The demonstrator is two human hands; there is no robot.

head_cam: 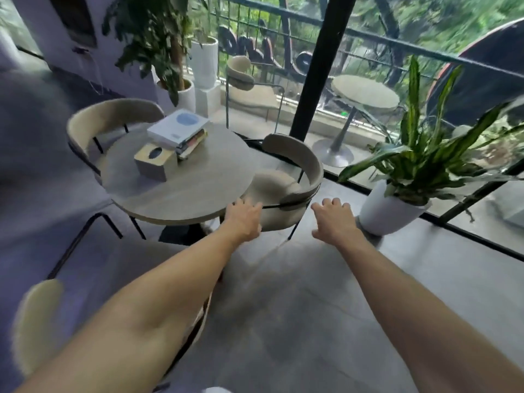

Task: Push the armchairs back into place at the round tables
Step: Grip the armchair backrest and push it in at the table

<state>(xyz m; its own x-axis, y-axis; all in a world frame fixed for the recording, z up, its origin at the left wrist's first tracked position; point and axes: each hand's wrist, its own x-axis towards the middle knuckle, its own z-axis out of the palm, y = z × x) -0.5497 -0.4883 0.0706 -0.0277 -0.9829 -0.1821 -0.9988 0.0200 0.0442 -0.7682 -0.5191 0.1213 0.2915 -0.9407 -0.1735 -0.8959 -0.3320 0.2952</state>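
Observation:
A round wooden table [181,191] stands in the middle of the view. A beige armchair [295,160] with a curved back and black metal frame sits at its right side, seat partly under the tabletop. My left hand [244,221] rests against that chair's near armrest, fingers apart. My right hand [334,219] hovers open just right of the chair, touching nothing. A second beige armchair [113,114] stands at the table's far left. A third armchair [37,324] shows at the lower left, partly hidden by my left arm.
A tissue box [154,163] and a stack of books [181,131] lie on the table. A potted plant in a white pot [391,208] stands right of the chair by the glass wall. Beyond the glass are another round table [365,92] and armchair [241,72].

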